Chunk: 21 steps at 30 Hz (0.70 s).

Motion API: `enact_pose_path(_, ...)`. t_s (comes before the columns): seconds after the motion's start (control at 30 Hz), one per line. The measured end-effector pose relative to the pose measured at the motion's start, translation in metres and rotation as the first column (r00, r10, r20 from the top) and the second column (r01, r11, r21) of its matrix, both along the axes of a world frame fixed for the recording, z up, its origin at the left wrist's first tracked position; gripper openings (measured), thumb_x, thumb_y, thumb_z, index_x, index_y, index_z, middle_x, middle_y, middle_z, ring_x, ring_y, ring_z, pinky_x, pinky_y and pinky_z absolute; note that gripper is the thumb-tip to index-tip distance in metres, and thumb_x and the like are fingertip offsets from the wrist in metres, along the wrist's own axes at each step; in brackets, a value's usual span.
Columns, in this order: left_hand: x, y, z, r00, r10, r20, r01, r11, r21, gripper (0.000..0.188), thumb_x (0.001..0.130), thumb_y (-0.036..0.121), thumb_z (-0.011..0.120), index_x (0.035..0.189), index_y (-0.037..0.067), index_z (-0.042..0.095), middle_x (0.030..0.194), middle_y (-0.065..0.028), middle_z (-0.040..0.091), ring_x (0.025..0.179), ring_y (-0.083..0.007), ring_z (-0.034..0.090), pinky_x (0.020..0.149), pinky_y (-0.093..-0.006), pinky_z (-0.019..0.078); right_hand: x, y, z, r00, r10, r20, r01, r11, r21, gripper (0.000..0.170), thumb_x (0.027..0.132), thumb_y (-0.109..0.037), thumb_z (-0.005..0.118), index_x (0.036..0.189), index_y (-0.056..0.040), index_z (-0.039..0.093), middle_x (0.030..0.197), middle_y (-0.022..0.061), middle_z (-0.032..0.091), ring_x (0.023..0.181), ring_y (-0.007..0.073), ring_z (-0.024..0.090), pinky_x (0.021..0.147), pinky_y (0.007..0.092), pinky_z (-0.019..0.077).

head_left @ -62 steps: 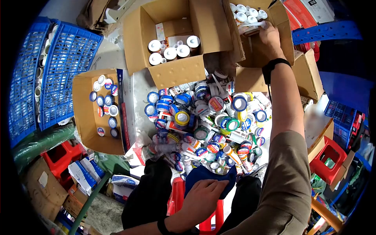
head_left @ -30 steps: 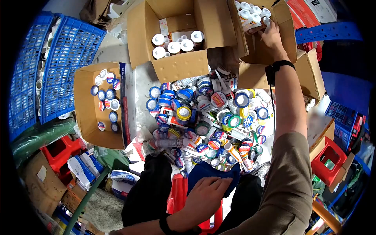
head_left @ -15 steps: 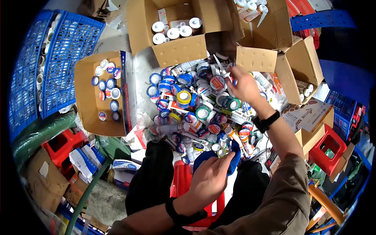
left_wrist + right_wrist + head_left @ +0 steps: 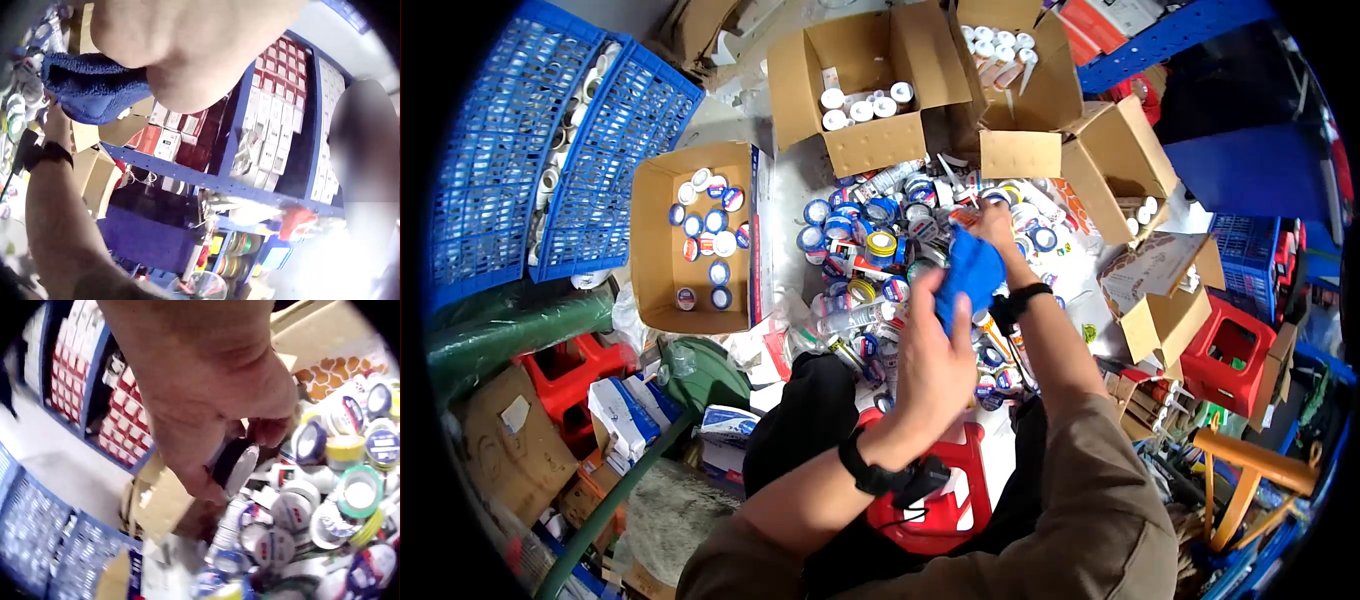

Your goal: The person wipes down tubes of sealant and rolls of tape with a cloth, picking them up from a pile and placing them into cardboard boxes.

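Note:
My left hand [image 4: 935, 365] grips a blue terry cloth [image 4: 972, 275], raised over the pile between both hands. In the left wrist view the cloth [image 4: 103, 94] hangs folded from that hand [image 4: 187, 47]. Just beyond it, my right hand [image 4: 1000, 235] is low at the pile and partly covered by the cloth in the head view. Seen from the right wrist, the right hand [image 4: 215, 394] pinches a dark roll of tape [image 4: 234, 464] with a pale face between thumb and fingers. Below lies a mixed pile of tape rolls [image 4: 882, 243] and white tubes [image 4: 890, 178].
A carton [image 4: 645, 240] at left holds several tape rolls. Two cartons [image 4: 795, 85] [image 4: 1020, 155] at the back hold white-capped tubes. Blue crates [image 4: 615, 160] stand at far left. A red stool [image 4: 1225, 355] is at right, another [image 4: 970, 470] between the legs.
My right hand has come from the back right carton down to the pile and now pinches a tape roll. My left hand has lifted the blue cloth from the lap towards it.

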State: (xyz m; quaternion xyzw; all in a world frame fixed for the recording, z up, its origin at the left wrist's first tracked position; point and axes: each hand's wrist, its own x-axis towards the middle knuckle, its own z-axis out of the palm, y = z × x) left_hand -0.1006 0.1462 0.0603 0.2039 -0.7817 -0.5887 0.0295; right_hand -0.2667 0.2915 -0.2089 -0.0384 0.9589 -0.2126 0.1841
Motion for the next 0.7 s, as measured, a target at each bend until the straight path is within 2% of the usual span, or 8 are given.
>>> enact_pose_path(0.1, -0.006, -0.008, 0.012, 0.981, 0.176, -0.082, -0.149, 0.952, 0.269, 0.042, 0.105, 0.027, 0.046, 0.133, -0.004, 0.042, 0.114, -0.0205, 0.062, 0.101, -0.0265, 0.061, 0.091, -0.0376, 0.0467, 0.026, 0.014, 0.161, 0.979, -0.114, -0.167, 0.053, 0.941, -0.333, 0.074, 0.062, -0.024, 0.084, 0.127, -0.0001, 0.057, 0.116, 0.0229, 0.054, 0.109, 0.0379, 0.056, 0.099, 0.0396, 0.0454)
enact_pose_path(0.23, 0.013, 0.013, 0.048, 0.903, 0.155, -0.400, 0.179, 0.711, 0.680, 0.049, 0.107, 0.023, 0.040, 0.146, -0.006, 0.032, 0.145, -0.0154, 0.043, 0.132, -0.0210, 0.042, 0.112, -0.0336, 0.0307, 0.100, 0.018, 0.346, 0.897, -0.002, -0.441, -0.201, 0.888, -0.413, 0.069, 0.062, -0.010, 0.083, 0.126, -0.0028, 0.057, 0.116, 0.0179, 0.050, 0.111, 0.0356, 0.053, 0.099, 0.0406, 0.0441)
enact_pose_path(0.27, 0.021, 0.020, 0.053, 0.873, 0.058, -0.485, 0.332, 0.659, 0.675, 0.050, 0.106, 0.021, 0.037, 0.148, -0.006, 0.031, 0.155, -0.0182, 0.031, 0.143, -0.0253, 0.031, 0.117, -0.0367, 0.0241, 0.121, 0.013, 0.375, 0.855, 0.052, -0.517, -0.266, 0.898, -0.350, 0.068, 0.062, -0.008, 0.082, 0.125, -0.0035, 0.057, 0.116, 0.0171, 0.050, 0.112, 0.0356, 0.052, 0.099, 0.0416, 0.0438)
enact_pose_path(0.33, 0.030, 0.030, 0.081, 0.664, -0.048, -0.746, 0.369, 0.889, 0.270, 0.050, 0.106, 0.021, 0.036, 0.148, -0.005, 0.033, 0.160, -0.0206, 0.021, 0.148, -0.0301, 0.021, 0.119, -0.0400, 0.0190, 0.157, 0.006, 0.407, 0.739, 0.135, -0.660, -0.326, 0.929, -0.175, 0.070, 0.059, -0.004, 0.081, 0.125, -0.0032, 0.057, 0.115, 0.0168, 0.050, 0.108, 0.0364, 0.050, 0.092, 0.0437, 0.0446)
enact_pose_path(0.4, 0.040, 0.034, 0.076, 0.642, -0.119, -0.757, 0.448, 0.860, 0.246, 0.048, 0.105, 0.018, 0.036, 0.148, -0.005, 0.035, 0.162, -0.0217, 0.013, 0.150, -0.0333, 0.014, 0.120, -0.0419, 0.0157, 0.184, 0.003, 0.427, 0.755, 0.225, -0.615, -0.375, 0.919, -0.123, 0.070, 0.060, -0.003, 0.080, 0.126, -0.0012, 0.057, 0.114, 0.0166, 0.050, 0.105, 0.0354, 0.050, 0.090, 0.0422, 0.0455)
enact_pose_path(0.5, 0.055, 0.035, 0.090, 0.804, 0.053, -0.592, 0.505, 0.463, 0.728, 0.056, 0.108, 0.032, 0.032, 0.152, -0.003, 0.026, 0.157, -0.0160, 0.029, 0.143, -0.0267, 0.032, 0.118, -0.0404, 0.0238, 0.207, 0.005, 0.444, 0.791, 0.264, -0.552, -0.417, 0.893, -0.169, 0.068, 0.060, -0.001, 0.078, 0.125, 0.0016, 0.057, 0.114, 0.0161, 0.050, 0.103, 0.0338, 0.054, 0.090, 0.0407, 0.0475)
enact_pose_path(0.53, 0.059, 0.033, 0.101, 0.870, 0.065, -0.489, 0.414, 0.442, 0.796, 0.059, 0.107, 0.038, 0.032, 0.153, 0.002, 0.025, 0.153, -0.0155, 0.037, 0.136, -0.0268, 0.042, 0.115, -0.0418, 0.0316, 0.215, 0.006, 0.448, 0.838, 0.233, -0.493, -0.404, 0.873, -0.273, 0.068, 0.061, -0.001, 0.078, 0.125, 0.0016, 0.057, 0.115, 0.0160, 0.050, 0.102, 0.0336, 0.055, 0.090, 0.0408, 0.0480)
enact_pose_path(0.7, 0.058, 0.002, 0.109, 0.970, -0.004, -0.245, 0.241, -0.164, 0.957, 0.056, 0.104, 0.047, 0.036, 0.141, 0.006, 0.045, 0.135, -0.0156, 0.056, 0.124, -0.0288, 0.055, 0.107, -0.0435, 0.0430, 0.235, -0.001, 0.452, 0.847, 0.184, -0.499, -0.380, 0.865, -0.326, 0.071, 0.065, -0.008, 0.082, 0.131, -0.0057, 0.057, 0.129, 0.0133, 0.058, 0.118, 0.0323, 0.056, 0.101, 0.0403, 0.0450)
